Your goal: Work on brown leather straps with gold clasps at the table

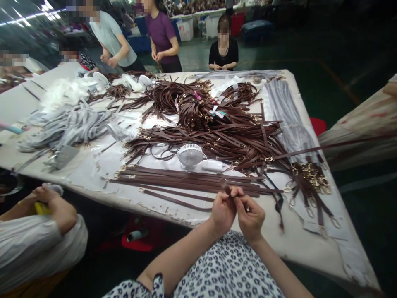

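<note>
My left hand (pixel 223 210) and my right hand (pixel 250 215) meet near the table's front edge, fingers closed together around the end of a brown leather strap (pixel 225 186). The strap's tip sticks up past the left fingers; the part inside the fingers is hidden. Just beyond my hands, several long brown straps (pixel 186 180) lie side by side with gold-coloured buckles at their left ends. One separate strap (pixel 176 200) runs leftward from beside my left hand. To the right, more straps with gold clasps (pixel 310 176) lie bunched near the table's edge.
A small white fan (pixel 190 156) lies behind the straight straps. Behind it is a large heap of brown straps (pixel 201 111). Grey wrapped bundles (pixel 68 124) are at the left. Several people stand or sit around the table (pixel 310 244); a red stool (pixel 139 236) is below.
</note>
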{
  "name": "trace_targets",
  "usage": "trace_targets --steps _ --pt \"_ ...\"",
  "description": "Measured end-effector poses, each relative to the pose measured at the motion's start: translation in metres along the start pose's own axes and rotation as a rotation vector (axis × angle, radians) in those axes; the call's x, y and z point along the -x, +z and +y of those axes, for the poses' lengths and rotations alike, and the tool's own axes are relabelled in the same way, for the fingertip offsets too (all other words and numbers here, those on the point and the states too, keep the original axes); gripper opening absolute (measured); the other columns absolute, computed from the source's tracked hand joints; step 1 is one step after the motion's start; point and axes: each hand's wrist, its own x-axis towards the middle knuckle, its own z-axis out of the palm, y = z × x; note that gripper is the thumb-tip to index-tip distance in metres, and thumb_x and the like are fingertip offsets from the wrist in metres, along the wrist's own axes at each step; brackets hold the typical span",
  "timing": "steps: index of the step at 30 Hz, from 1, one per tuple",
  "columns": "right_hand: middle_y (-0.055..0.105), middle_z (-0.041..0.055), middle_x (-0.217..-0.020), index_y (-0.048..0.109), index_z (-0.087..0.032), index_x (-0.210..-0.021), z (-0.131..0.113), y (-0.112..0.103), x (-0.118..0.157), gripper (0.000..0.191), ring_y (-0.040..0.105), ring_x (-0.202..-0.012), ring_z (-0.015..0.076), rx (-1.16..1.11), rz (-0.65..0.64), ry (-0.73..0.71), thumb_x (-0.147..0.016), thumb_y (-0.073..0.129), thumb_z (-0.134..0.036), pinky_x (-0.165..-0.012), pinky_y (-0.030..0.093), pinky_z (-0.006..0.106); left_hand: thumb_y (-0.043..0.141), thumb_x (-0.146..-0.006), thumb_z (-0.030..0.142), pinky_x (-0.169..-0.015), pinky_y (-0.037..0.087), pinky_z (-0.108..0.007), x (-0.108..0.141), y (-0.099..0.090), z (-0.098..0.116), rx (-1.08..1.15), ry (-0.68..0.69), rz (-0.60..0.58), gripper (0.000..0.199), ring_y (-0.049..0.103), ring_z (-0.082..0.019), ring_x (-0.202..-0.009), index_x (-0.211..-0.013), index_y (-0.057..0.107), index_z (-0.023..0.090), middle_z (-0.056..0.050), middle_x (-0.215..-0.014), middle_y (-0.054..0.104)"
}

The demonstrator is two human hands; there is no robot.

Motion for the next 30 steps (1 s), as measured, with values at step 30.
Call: trace_targets --steps 30 --pt "0.075 0.0045 -0.088 0.075 -0.017 -0.086 -0.007 0.005 -0.009 0.018 0.069 -0.08 0.0205 -0.176 0.004 0.195 -0.09 0.071 -0.035 -0.074 0.055 0.029 0.045 -0.079 0.031 -0.109 0.038 -0.046 -0.002 0.002 0.016 -0.06 -0.011 -0.104 0.021 0.056 -0.03 -0.117 -0.084 0.061 0.017 -0.011 -0.104 0.067"
